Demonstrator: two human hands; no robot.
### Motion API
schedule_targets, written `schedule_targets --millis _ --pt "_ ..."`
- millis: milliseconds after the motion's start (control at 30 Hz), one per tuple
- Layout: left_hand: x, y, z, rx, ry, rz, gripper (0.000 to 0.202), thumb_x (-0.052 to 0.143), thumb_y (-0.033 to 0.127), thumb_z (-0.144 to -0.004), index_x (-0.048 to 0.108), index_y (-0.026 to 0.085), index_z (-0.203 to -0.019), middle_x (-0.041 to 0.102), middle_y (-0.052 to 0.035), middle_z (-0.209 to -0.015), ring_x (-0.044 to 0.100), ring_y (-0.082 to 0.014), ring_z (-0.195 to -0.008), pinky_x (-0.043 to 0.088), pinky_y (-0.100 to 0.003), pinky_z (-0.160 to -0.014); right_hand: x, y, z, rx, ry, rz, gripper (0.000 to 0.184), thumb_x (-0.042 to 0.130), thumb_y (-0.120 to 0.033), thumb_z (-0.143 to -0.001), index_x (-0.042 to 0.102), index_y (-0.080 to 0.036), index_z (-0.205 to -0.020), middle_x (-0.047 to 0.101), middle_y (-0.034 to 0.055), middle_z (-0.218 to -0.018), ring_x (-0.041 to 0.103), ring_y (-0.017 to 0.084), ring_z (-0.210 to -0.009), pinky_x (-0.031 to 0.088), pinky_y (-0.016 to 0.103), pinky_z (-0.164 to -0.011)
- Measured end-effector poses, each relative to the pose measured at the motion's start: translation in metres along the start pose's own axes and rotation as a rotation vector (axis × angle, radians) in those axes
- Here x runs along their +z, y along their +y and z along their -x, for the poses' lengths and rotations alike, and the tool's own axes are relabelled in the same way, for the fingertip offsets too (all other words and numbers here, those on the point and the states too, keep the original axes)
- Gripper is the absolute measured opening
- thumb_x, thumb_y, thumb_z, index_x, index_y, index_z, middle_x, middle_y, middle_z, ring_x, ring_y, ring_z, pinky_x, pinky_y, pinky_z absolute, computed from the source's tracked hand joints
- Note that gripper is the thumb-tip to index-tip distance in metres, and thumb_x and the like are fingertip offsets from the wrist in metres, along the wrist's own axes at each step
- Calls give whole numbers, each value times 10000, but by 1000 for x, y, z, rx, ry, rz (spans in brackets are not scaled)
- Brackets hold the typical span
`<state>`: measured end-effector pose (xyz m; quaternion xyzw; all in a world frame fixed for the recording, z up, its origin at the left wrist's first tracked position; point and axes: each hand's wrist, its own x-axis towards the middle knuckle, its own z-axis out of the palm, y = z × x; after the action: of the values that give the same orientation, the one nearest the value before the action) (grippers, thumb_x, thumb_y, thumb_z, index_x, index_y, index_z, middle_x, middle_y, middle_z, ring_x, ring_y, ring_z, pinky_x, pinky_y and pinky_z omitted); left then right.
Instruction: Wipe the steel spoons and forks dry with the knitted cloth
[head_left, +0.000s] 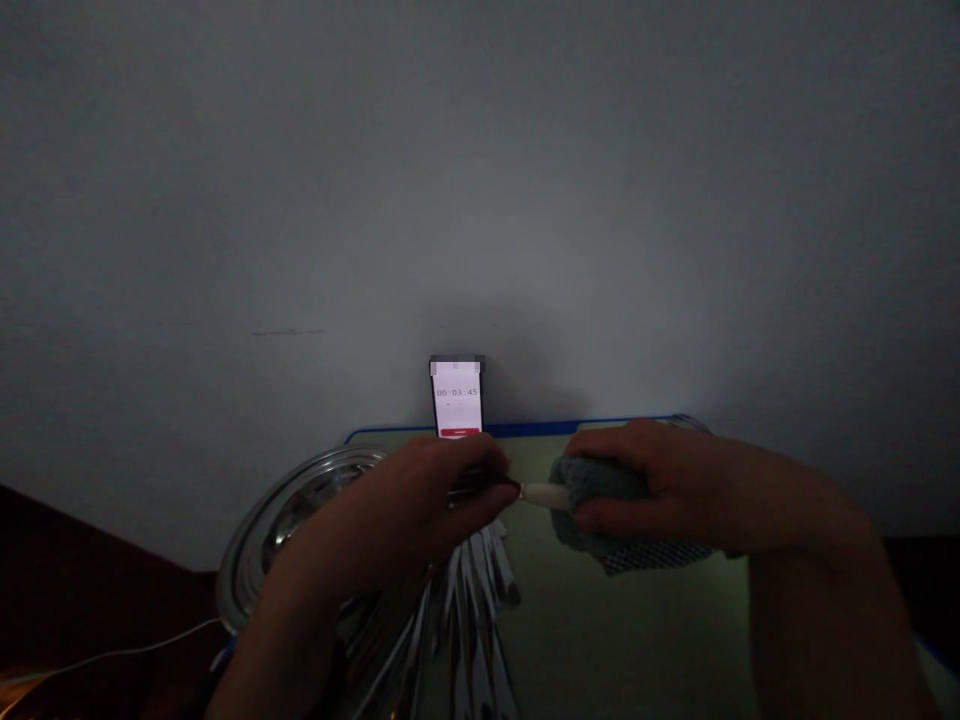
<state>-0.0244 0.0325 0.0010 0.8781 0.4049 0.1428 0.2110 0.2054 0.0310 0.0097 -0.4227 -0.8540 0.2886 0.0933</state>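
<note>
My left hand (450, 485) is closed on the dark metal end of a piece of cutlery with a pale handle (545, 496); my fingers hide that end, so its exact kind does not show. At the other end, my right hand (645, 485) is closed round a grey-green cloth (592, 480), which wraps the handle's tip. A checked edge of the cloth hangs below my right palm. Under my left hand lies a pile of metal cutlery (472, 610), several table knives among it, fanned toward me.
A round shiny metal dish (244, 560) holding some metal pieces stands at the left. A phone (457, 400) showing a timer leans upright against the wall (480, 180) behind the blue-edged pale table (600, 640). More cutlery (691, 422) shows past my right hand. A white cable (150, 648) runs off left.
</note>
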Motion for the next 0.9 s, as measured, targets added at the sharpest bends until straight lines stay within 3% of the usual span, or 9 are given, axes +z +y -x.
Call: schedule_targets --millis 167,433,567,667,900 --pt "-1 -9 2 29 109 112 306 605 272 -799 527 226 -1091 662 0 -987 622 -132 -843 487 -244 -753 1 6 1 -6 39 -72 311 492 -469 -827 591 -184 -904 629 4 -736 554 120 -601 394 219 -509" --pt "-17 -15 12 114 232 -13 224 666 297 -765 641 227 -976 675 25 -839 614 -106 -748 460 -187 -677 -1 19 4 55 24 -209 303 485 -451 -839 602 -177 -897 628 12 -774 566 119 -630 418 213 -512" --pt "-16 -10 11 107 199 11 138 592 313 -824 660 195 -842 674 26 -761 601 -96 -685 440 -180 -638 -3 16 1 1 -44 -176 293 507 -449 -829 583 -172 -886 615 7 -778 557 118 -662 423 213 -550" --pt "-13 -6 10 66 162 -41 277 490 359 -875 628 163 -736 613 24 -625 535 -90 -568 405 -191 -558 -2 11 -1 -19 -47 -102 305 498 -461 -832 568 -165 -836 595 3 -742 532 110 -635 404 208 -539" --pt "-6 -3 3 -42 77 -58 347 362 397 -902 574 158 -770 580 4 -631 513 -110 -569 387 -210 -542 1 5 -3 -41 -59 -50 305 450 -454 -859 561 -171 -828 587 1 -726 530 105 -620 394 208 -536"
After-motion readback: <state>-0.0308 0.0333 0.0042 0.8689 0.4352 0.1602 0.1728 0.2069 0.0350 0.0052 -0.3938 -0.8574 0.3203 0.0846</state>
